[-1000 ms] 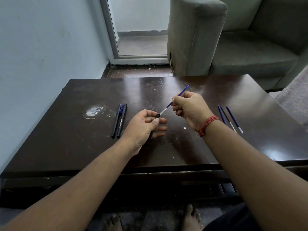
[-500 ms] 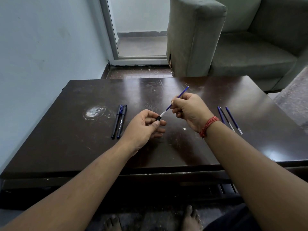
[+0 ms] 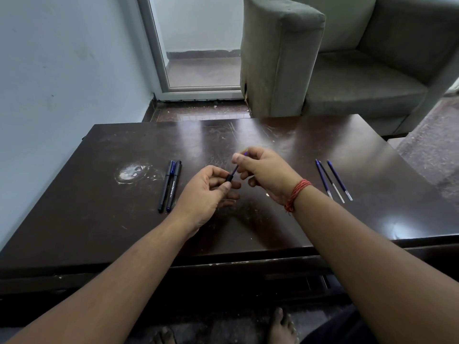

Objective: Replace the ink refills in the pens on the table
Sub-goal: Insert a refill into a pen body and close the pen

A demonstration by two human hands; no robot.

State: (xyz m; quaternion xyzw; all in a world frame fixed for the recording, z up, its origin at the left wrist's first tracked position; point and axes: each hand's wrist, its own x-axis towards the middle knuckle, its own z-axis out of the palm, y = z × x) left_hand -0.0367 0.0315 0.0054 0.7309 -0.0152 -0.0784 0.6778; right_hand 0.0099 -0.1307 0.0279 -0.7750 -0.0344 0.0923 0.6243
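L hand (image 3: pixel 206 192): centre of frame, fingers curled round a black pen barrel (image 3: pixel 229 178); only its open end shows past the thumb.
R hand (image 3: pixel 260 170): just right of L, pinching a blue refill (image 3: pixel 235 169), lower end at/in barrel mouth.
Pens (image 3: pixel 171 186): two, side by side, touching, centre left on table (image 3: pixel 99 219); white print on one, too small to read.
Spare refills (image 3: pixel 332 180): three, centre right, near-parallel.
Wrist: red thread band (image 3: pixel 298 192) on R.
Sofa (image 3: pixel 347 58): grey, upper right.

We can make out white lettering along the barrel of one black pen (image 3: pixel 173 186) lying on the table (image 3: pixel 104 219); it looks like a brand name, too small to read for sure.
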